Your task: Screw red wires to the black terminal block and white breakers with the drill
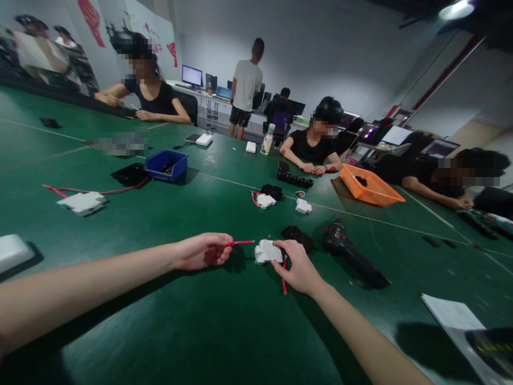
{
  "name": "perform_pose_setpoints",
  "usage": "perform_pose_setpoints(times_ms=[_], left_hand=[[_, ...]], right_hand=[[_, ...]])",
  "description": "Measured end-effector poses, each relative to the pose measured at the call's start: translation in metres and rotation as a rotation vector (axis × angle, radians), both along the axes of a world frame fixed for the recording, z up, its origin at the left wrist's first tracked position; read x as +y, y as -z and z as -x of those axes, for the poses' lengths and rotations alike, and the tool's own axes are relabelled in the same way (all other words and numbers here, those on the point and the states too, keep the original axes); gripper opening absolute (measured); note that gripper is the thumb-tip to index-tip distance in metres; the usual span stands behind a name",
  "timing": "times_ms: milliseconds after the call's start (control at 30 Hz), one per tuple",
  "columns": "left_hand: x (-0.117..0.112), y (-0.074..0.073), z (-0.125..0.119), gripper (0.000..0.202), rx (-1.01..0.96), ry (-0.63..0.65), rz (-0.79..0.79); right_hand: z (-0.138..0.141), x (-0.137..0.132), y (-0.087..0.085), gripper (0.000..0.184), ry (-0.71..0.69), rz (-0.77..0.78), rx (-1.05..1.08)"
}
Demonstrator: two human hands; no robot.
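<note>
My left hand (205, 250) pinches a short red wire (242, 242), whose free end points right toward a white circuit breaker (266, 252). The fingers of my right hand (298, 266) are closed round the right side of this breaker, which sits low over the green table. A second red wire (285, 280) sticks out below the breaker, beside my right fingers. Just behind my right hand lies a black part (297, 237). To its right rests a black power screwdriver (352, 254). Further back are two more white breakers, one (265, 200) with a red wire and one (303, 206) without.
On the left are a breaker (83, 202) with a long red wire, a black tray (129, 174) and a blue bin (165, 163). An orange basket (371, 185) stands back right. A bottle (267, 140) is at the far edge. Several people sit around the green table (192, 331).
</note>
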State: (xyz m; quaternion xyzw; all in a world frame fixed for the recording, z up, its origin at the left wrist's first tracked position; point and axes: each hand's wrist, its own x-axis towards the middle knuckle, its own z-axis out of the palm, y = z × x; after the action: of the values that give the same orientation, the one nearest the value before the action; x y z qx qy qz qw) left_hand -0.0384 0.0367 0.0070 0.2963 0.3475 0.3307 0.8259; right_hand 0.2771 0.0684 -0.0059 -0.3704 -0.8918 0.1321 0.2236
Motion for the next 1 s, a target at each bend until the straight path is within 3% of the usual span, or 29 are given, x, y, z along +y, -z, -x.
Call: perform_pose_setpoints(times_ms=[167, 300, 433, 700, 867, 1000], left_hand=[[-0.001, 0.002, 0.003, 0.036, -0.007, 0.067, -0.064], [-0.001, 0.005, 0.002, 0.021, -0.012, 0.104, -0.106], [0.001, 0.008, 0.0, 0.012, -0.026, 0.055, -0.06], [0.002, 0.004, -0.001, 0.002, -0.051, 0.03, 0.019], [0.003, 0.001, 0.0, 0.019, 0.026, 0.079, 0.004], [0.004, 0.004, 0.002, 0.022, 0.023, 0.086, -0.001]], right_hand=[[0.0, -0.002, -0.002, 0.04, -0.018, 0.005, 0.002], [0.006, -0.015, -0.006, 0.042, -0.134, 0.039, 0.004], [0.012, -0.025, -0.011, 0.045, -0.254, 0.1, -0.019], [0.008, -0.02, -0.012, 0.047, -0.138, 0.202, -0.017], [0.004, -0.017, -0.008, 0.042, -0.199, 0.246, 0.029], [0.003, -0.015, -0.004, 0.047, -0.231, 0.248, 0.063]])
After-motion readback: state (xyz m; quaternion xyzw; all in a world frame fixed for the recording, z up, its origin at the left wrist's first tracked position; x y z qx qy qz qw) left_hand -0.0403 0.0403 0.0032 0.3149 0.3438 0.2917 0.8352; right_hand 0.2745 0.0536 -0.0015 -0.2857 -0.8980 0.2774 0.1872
